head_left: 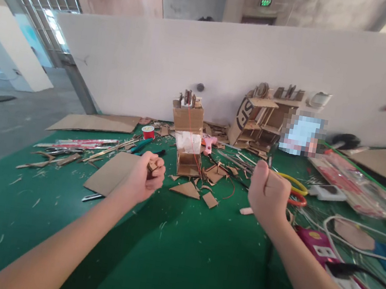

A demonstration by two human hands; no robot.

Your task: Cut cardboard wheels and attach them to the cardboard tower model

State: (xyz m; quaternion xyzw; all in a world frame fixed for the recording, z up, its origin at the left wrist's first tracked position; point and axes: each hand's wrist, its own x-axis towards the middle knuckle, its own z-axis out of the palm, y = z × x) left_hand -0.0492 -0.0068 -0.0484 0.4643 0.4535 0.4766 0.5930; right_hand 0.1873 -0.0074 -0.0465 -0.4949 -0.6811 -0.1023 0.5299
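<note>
- The left hand (145, 176) is clamped on a small cardboard piece (153, 165), raised over the right edge of a flat cardboard sheet (109, 170).
- The right hand (270, 189) is curled into a fist, well apart from the left; I cannot tell whether anything is inside it.
- Between and beyond them stands a cardboard tower (187, 119), a red thread running down its front, with cardboard scraps (185, 189) around its foot.
- The roomiest stretch of the green table (173, 259) lies between the forearms, with only thin shavings scattered on it.
- On the right, room is tight: scissors (297, 198) just beside the fist, then a pink power strip (323, 248) and cables.
- The table's left edge slants past the shavings, with floor beyond; a white partition (135, 66) bounds the far edge.
</note>
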